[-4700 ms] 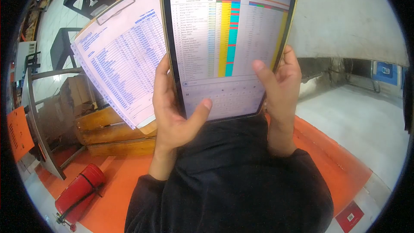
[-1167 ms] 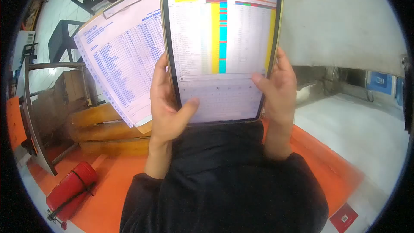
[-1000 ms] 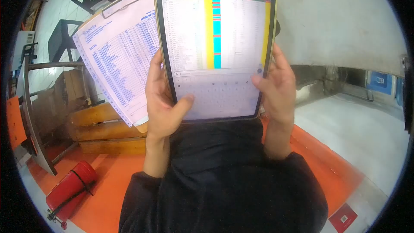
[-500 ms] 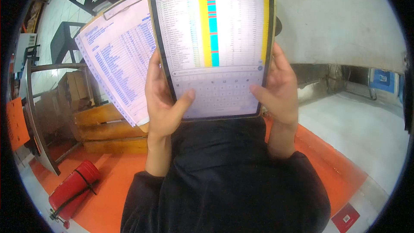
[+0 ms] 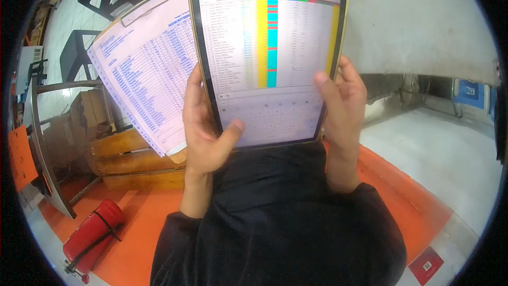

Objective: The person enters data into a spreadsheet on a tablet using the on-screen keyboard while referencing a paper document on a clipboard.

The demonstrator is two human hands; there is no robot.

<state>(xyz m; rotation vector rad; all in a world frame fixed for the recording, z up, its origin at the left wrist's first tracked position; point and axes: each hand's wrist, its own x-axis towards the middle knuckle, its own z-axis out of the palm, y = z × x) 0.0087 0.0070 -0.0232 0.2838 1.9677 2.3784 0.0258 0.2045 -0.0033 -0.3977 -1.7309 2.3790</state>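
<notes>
A tablet (image 5: 238, 47) in a gold-edged case is held upright between both hands, showing a colored spreadsheet above an on-screen keyboard. My left hand (image 5: 203, 132) wraps the tablet's lower left edge, its thumb over the keyboard's left part. On the opposite edge, my right hand (image 5: 344, 106) grips with fingers behind, its thumb at the right end of the input bar. Behind the tablet on the left lies a clipboard (image 5: 145, 8) bearing a printed list sheet (image 5: 137, 74); the tablet covers its right part.
A red fire extinguisher (image 5: 95, 235) lies tilted on the orange floor (image 5: 143, 222) at lower left. Wooden slats (image 5: 137, 161) sit below the clipboard. Black stools (image 5: 79, 55) stand at upper left, a cardboard box (image 5: 90, 108) beneath them. A pale surface (image 5: 418, 26) fills the upper right.
My right thumb has moved up from the keyboard to the right end of the input bar, where short text now shows at left. The tablet has shifted slightly right and down.
</notes>
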